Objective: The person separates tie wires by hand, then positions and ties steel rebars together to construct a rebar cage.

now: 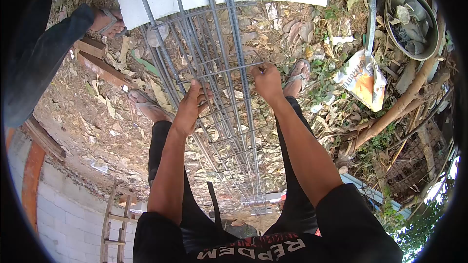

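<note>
Rebar cage [233, 68] extending lengthwise between the person's legs; right hand [268, 84], fingers curled narrow at the corner of a stirrup [214, 73], whether gripping it cannot be told; left hand [187, 109], fingers partly bent beside the long bars, hold likewise unclear; uneven force at one corner could skew the stirrup; the closely spaced bars could pinch fingers if they shifted; the sandalled right foot [295, 79], near the steel, could be struck should the cage roll.

Likely an outdoor building site: rebar cage [214, 73], block wall [68, 214].
</note>
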`<action>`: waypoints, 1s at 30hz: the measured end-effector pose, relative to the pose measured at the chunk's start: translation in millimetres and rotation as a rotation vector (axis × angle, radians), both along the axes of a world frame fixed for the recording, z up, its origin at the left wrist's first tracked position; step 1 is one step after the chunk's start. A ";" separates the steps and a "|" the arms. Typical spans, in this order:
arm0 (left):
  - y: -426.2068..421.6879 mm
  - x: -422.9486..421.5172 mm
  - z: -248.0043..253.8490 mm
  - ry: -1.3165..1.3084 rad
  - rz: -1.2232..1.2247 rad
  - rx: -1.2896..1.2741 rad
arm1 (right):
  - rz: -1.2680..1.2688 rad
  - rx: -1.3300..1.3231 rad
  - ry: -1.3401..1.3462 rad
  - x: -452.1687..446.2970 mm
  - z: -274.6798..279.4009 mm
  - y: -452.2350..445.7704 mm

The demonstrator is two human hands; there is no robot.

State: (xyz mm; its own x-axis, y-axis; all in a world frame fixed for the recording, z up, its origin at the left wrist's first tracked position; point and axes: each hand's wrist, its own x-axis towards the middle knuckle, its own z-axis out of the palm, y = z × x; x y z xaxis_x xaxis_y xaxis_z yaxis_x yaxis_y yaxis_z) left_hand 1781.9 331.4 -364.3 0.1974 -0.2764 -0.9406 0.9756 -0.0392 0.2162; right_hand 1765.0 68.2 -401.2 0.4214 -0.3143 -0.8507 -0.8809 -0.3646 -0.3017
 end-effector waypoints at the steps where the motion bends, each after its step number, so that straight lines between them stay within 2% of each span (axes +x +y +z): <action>1: -1.0 -2.2 3.8 0.003 0.005 0.000 | 0.005 0.000 0.003 -0.3 2.9 0.5; 3: -2.1 -2.5 13.2 -0.023 0.018 0.023 | -0.080 0.029 -0.273 -2.1 5.6 6.7; 4: -4.0 -0.8 14.8 -0.026 0.015 0.026 | -0.083 0.031 -0.276 -0.2 5.6 8.0; 6: -8.8 -4.0 15.2 -0.013 0.029 0.068 | -0.021 0.013 -0.100 0.5 7.9 12.8; 8: -8.0 -6.3 7.3 -0.009 0.019 0.068 | 0.093 0.021 -0.040 4.1 -2.6 16.3; 10: -5.9 -3.8 7.6 -0.033 -0.020 0.048 | 0.309 -0.133 -0.001 1.8 -18.4 14.4; 11: -5.6 -5.9 4.3 -0.085 -0.021 0.047 | 0.348 -0.111 0.080 9.5 -11.1 15.5; 12: -4.0 -10.2 4.5 -0.142 -0.023 0.043 | 0.427 -0.153 -0.076 3.2 -10.6 17.3; 13: -0.1 -15.1 3.2 -0.147 -0.034 0.024 | 0.428 -0.140 -0.019 -8.1 0.6 16.5; 17: 6.6 -11.9 -2.4 -0.185 -0.009 -0.035 | 0.337 0.071 -0.077 -1.0 21.4 4.2; 18: 2.2 -10.8 1.2 -0.062 -0.002 -0.044 | 0.310 0.120 -0.104 4.0 26.6 3.1; 19: -2.0 -9.6 5.8 -0.053 -0.002 -0.044 | 0.309 0.121 -0.095 6.9 33.5 2.8; 21: -8.1 -7.6 16.0 -0.090 0.005 0.027 | 0.077 0.240 -0.047 8.8 49.8 3.2; 25: -5.4 -5.3 14.7 -0.065 0.006 -0.013 | 0.163 0.182 -0.073 -2.6 48.6 3.8; 27: -8.2 -4.1 15.7 -0.075 0.020 0.027 | -0.023 0.132 -0.311 -14.1 53.1 16.2; 30: -5.2 -12.6 23.6 -0.074 0.034 0.029 | -0.009 0.141 -0.134 -13.4 62.3 12.1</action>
